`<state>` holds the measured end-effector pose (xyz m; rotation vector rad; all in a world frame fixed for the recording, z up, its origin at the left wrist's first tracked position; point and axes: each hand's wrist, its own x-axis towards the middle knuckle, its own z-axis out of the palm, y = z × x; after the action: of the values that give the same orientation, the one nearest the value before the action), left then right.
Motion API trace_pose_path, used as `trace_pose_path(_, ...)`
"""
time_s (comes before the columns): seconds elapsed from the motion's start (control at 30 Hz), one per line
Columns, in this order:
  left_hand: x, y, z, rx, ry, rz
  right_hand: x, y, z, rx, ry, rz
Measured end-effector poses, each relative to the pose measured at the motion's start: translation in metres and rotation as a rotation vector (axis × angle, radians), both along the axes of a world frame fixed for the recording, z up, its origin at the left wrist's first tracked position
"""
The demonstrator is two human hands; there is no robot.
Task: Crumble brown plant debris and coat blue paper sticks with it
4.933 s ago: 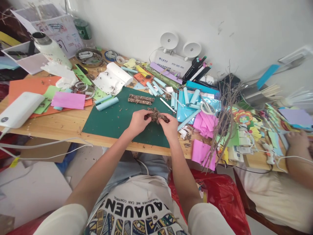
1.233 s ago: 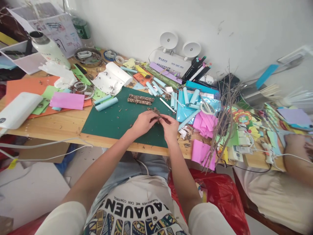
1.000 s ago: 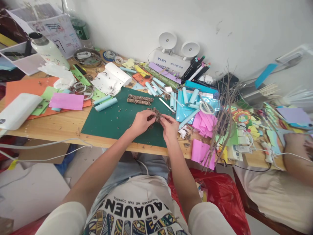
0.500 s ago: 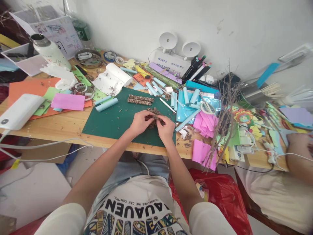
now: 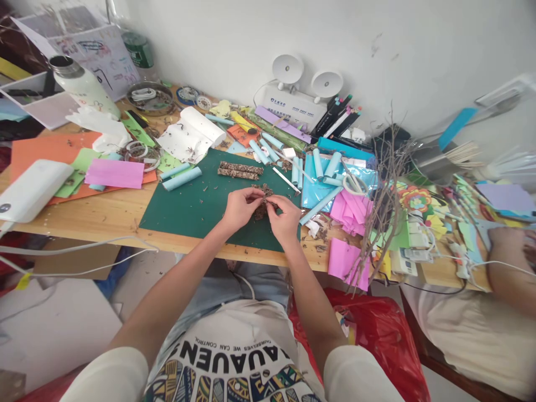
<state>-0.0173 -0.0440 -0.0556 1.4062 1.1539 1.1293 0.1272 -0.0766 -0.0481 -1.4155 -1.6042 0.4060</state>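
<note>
My left hand (image 5: 242, 207) and my right hand (image 5: 285, 216) are closed, fingertips nearly meeting over a pile of brown crumbly plant bits (image 5: 260, 210). Both pinch some of these brown bits, and small pieces lie beneath the fingers. Under them is a dark green mat (image 5: 180, 212). Just beyond my left hand, two rolls coated in brown bits (image 5: 239, 171) lie side by side on the mat. Pale blue paper rolls (image 5: 183, 179) rest at the mat's left, and a thin white stick (image 5: 286, 180) lies beyond my right hand.
Bare twigs (image 5: 379, 206) stand right of the mat near pink paper (image 5: 349, 265) and scissors (image 5: 355, 184). A glue gun (image 5: 460, 259) and another person's arm (image 5: 511, 268) are at far right. A white bottle (image 5: 84, 86) and a power bank (image 5: 33, 190) are at left.
My fingertips have shifted slightly over the brown bits. The view has moved a little; the rolls and the mat keep their places.
</note>
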Motion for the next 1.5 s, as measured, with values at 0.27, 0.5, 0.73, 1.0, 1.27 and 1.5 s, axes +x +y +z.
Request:
trace_pose_path(0.27,-0.013,-0.007,0.001,0.265,0.312,-0.029,0.014,0.002,-0.003,-0.048,-0.036,0.064)
trace_pose_path(0.5,-0.027,-0.026,0.010,0.479,0.760,-0.114,0.021,-0.014,-0.004,-0.019,-0.279,-0.026)
trace_pose_path(0.73,-0.023,-0.032,-0.006,0.407,0.816,-0.164,0.011,-0.023,-0.021,-0.018,-0.322,0.009)
trace_pose_path(1.0,-0.022,-0.039,-0.001,0.486,0.724,-0.069,0.006,-0.028,-0.018,0.064,-0.285,-0.045)
trace_pose_path(1.27,-0.048,0.022,0.033,0.465,1.060,0.042,0.009,-0.028,-0.020,0.081,-0.232,-0.082)
trace_pose_path(1.5,-0.049,0.054,0.033,0.356,1.323,-0.082,0.010,-0.029,-0.020,0.138,-0.182,-0.138)
